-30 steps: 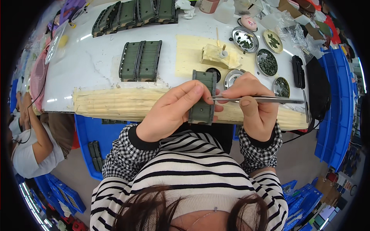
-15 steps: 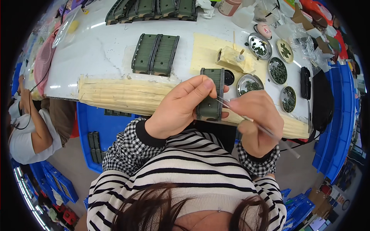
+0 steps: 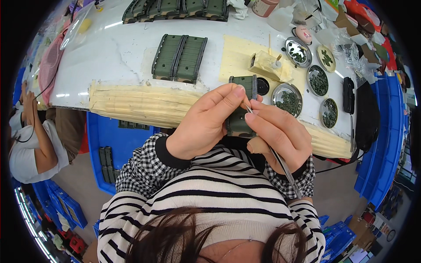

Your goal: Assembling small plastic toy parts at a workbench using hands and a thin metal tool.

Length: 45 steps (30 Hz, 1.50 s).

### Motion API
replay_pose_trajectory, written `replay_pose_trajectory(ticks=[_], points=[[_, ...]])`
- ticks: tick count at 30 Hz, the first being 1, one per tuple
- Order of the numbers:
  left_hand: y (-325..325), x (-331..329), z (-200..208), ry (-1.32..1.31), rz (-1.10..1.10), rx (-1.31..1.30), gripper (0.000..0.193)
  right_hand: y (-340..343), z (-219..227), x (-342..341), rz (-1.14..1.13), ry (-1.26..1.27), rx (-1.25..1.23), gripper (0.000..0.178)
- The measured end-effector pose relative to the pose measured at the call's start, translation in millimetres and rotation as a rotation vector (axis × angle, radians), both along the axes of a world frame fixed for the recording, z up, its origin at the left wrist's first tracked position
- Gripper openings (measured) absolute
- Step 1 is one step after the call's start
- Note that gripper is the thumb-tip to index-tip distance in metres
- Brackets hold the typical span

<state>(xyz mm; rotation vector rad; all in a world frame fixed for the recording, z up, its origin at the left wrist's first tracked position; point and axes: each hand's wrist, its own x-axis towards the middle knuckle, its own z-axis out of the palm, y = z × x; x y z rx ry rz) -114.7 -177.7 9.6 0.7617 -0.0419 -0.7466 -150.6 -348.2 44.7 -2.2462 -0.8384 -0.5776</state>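
Glossy white bench point(image 3: 118, 61) spreads before us, carrying a yellow tape-wrapped block point(image 3: 263, 65). Nearer us than the block and slightly left of it, our left hand point(image 3: 201, 118) has its grip closed around a dark-green rectangular piece with ridged edges point(image 3: 239, 126). Our right hand point(image 3: 283, 136) has its grip closed on slim silver metal tweezers point(image 3: 286, 172); we cannot tell whether their tips pinch anything. Left of the block lie two joined green panels point(image 3: 189, 59); nearer us and rightward, a round metal dish point(image 3: 273, 97) holds small green bits point(image 3: 287, 101).
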Motion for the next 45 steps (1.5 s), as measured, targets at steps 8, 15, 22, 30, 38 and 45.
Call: replay_pose_trajectory(ticks=[8,15,22,30,38,45], points=[[0.2,-1.5,-2.0,0.011,0.002,0.005,0.038,0.2,-1.1,1.3,0.017,-0.013,-0.015,0.037],[0.7,-1.3,-2.9,-0.015,0.004,0.031,0.039,-4.1,1.5,-1.9,0.029,0.134,0.036,0.036],[0.1,-2.7,-1.9,0.007,0.005,0.033,0.04,-4.1,-0.8,-1.7,0.036,0.079,0.005,0.036],[0.1,-2.4,-1.8,0.004,-0.008,0.054,0.04,-4.4,-3.9,0.2,0.042,0.036,0.029,0.036],[-0.5,-3.1,-2.0,0.011,0.002,-0.024,0.031,-4.5,-3.5,-0.4,0.038,0.071,0.06,0.03],[-0.5,-4.3,-5.9,0.024,0.014,-0.021,0.03,-2.2,-5.1,-1.1,0.029,0.068,0.08,0.026]])
